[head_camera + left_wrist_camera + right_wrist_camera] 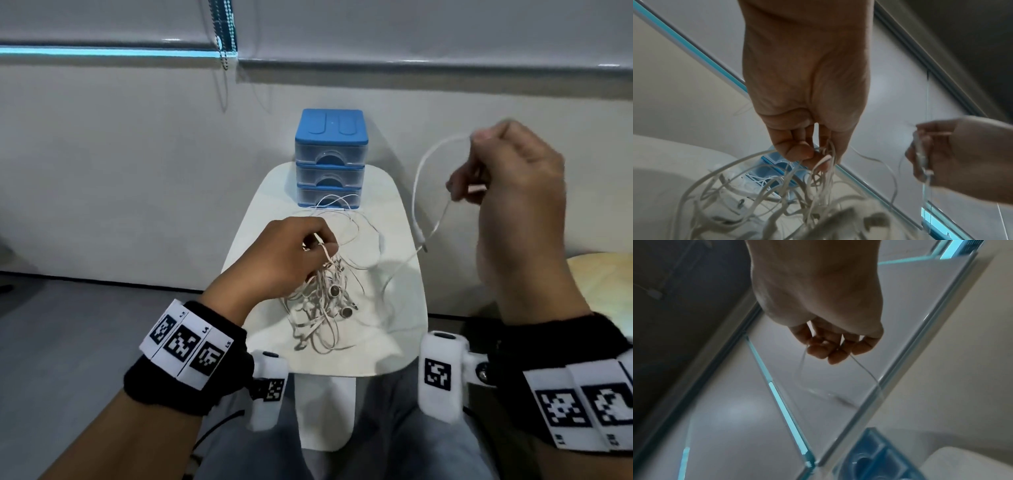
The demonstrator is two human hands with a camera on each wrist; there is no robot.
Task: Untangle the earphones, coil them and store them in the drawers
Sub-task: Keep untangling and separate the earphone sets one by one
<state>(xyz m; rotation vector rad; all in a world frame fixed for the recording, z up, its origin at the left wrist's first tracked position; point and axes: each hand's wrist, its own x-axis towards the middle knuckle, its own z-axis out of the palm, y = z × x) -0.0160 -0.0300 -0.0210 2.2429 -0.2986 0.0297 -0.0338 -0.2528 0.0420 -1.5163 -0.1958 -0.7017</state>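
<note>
a small white rounded bench (pixel 404 346) stands in front of the seated person, and on it lies a tangled heap of white flat-cable earphones (pixel 325 305) with round metal-faced earbuds showing in the knot. the left hand (pixel 281 260) hangs over the near left part of the heap, its fingers curled and its thumb and fingertips pinching several strands of the tangle, which hang from the grip down to the heap; the left wrist view shows the same pinch, with loops of cable fanning out below the fingers (pixel 807 152). the right hand (pixel 513 171) is raised well above the right edge of the bench, fingers curled, pinching one thin white cable (pixel 419 178) that arcs out to the left from the fingertips, drops in a loop and runs on down toward the heap; a small plug-like end hangs at the bottom of the loop. in the right wrist view the cable leaves the pinched fingertips (pixel 824 350) on both sides, blurred. at the far end of the bench sits a small blue-topped storage unit with three clear plastic drawers (pixel 329 171), all three closed, and a few loose white loops of cable lie against its lowest drawer. both wrists wear black bands with black-and-white square markers (pixel 186 346). behind the bench runs a pale wall (pixel 137 154).
</note>
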